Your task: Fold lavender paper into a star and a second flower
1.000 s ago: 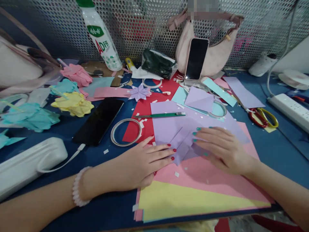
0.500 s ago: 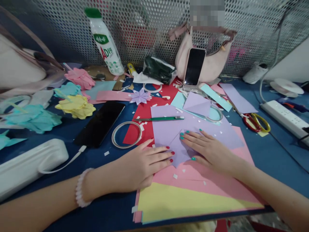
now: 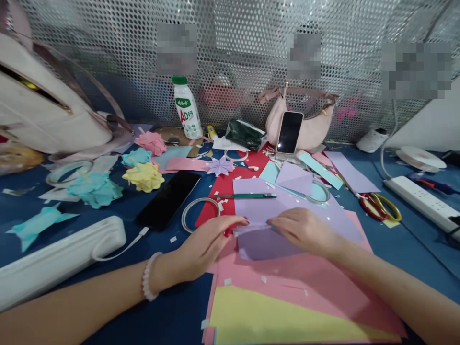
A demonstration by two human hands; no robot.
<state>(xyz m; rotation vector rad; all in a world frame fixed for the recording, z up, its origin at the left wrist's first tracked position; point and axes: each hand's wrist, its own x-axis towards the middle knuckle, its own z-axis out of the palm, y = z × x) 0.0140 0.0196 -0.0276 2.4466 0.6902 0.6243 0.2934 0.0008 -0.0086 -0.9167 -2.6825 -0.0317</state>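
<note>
A small piece of purple paper (image 3: 264, 242) is held between my two hands, its far edge lifted above the stacked sheets. My left hand (image 3: 208, 239), with a beaded bracelet at the wrist, pinches its left end between thumb and fingers. At the right end, my right hand (image 3: 302, 230) grips it with bent fingers. Under them lie a larger purple sheet (image 3: 338, 218), a pink sheet (image 3: 323, 287) and a yellow sheet (image 3: 273, 316). Just beyond the hands rests a green utility knife (image 3: 253, 196). A roll of tape (image 3: 184, 215) is near my left hand.
A black phone (image 3: 168, 199) on a cable and a white power bank-like block (image 3: 82, 249) lie left. Folded paper flowers (image 3: 143, 176) sit farther back. Scissors (image 3: 380, 207) and a power strip (image 3: 424, 199) are right. A bottle (image 3: 187, 110) and a pink handbag (image 3: 314, 127) stand behind.
My hands lay flat on the purple paper before; now their fingers are closed on its ends and the paper is raised and turned. The camera view has tilted up and shifted left.
</note>
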